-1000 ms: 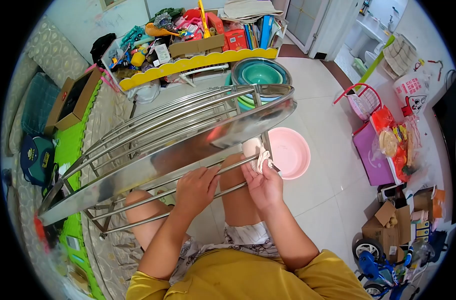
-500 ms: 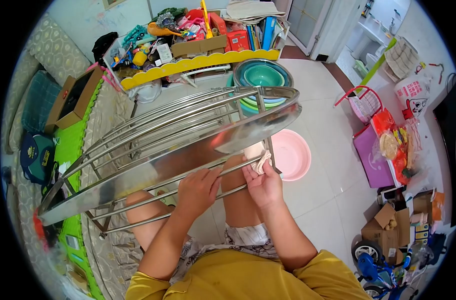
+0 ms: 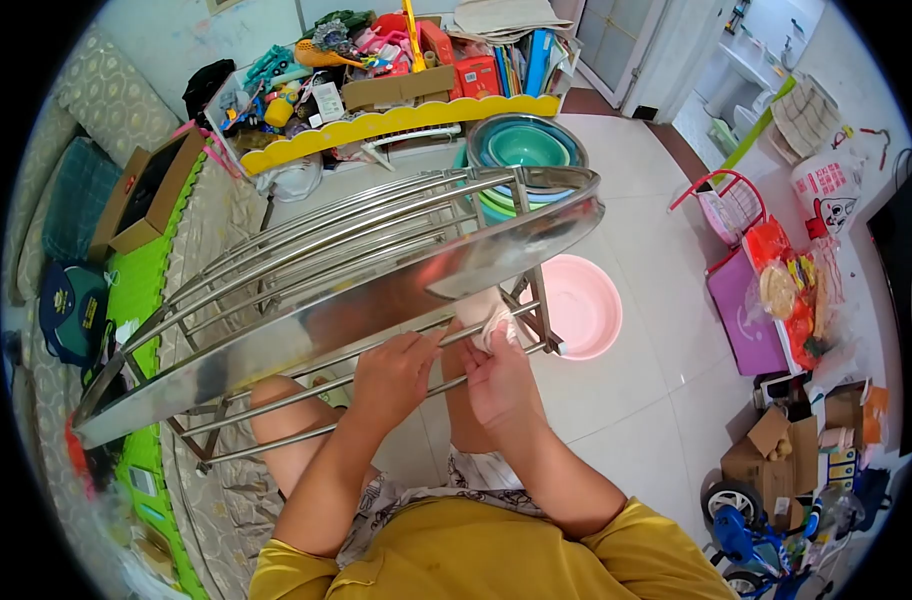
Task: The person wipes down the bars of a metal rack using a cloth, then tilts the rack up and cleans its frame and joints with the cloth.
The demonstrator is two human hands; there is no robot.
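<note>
Left hand [image 3: 391,380] curled onto the near side of a stainless-steel rack [image 3: 326,345], right hand [image 3: 503,387] pinching pale cloth [image 3: 495,322] against it, pink basin [image 3: 586,310] farther right.

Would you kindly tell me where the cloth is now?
In the head view, the pale cloth is just right of centre, held by the right hand against the metal rack, left of the pink basin.

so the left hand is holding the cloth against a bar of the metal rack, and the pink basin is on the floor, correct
Not quite: the head view shows the right hand, not the left hand, holding the cloth against a bar of the metal rack. The pink basin is indeed on the floor.
</note>
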